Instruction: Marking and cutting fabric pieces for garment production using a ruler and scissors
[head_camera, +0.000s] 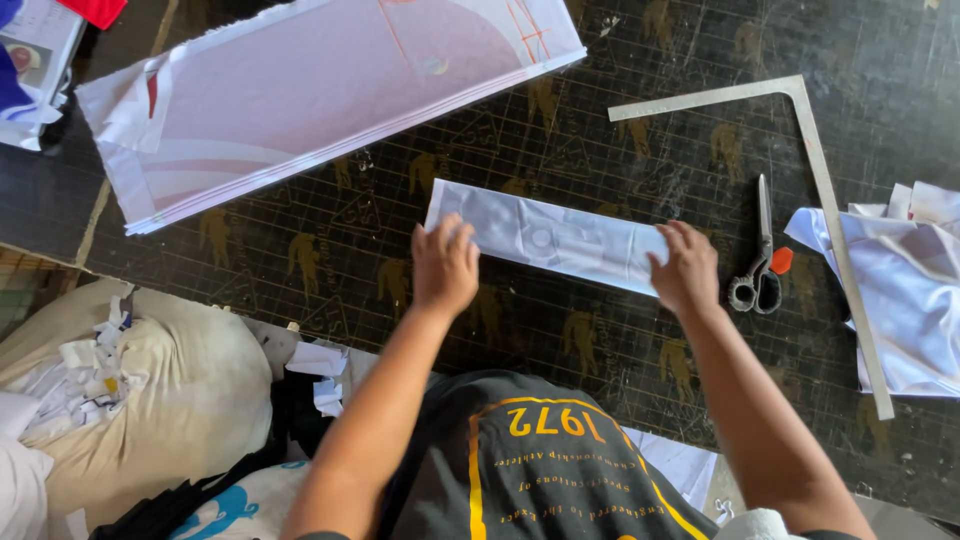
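Both grips press flat, left hand (444, 265) and right hand (686, 268), on the fabric strip's (555, 238) ends, scissors (760, 255) just beside.

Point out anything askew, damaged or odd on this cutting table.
The table surface is heavily scratched. The white fabric strip under the left hand and right hand lies slightly wrinkled and slanted. Paper scraps litter the sack at the left. Nothing else stands out.

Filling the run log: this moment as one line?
left hand: flat on white fabric strip | right hand: pressing strip's other end | scissors, L-square ruler beside
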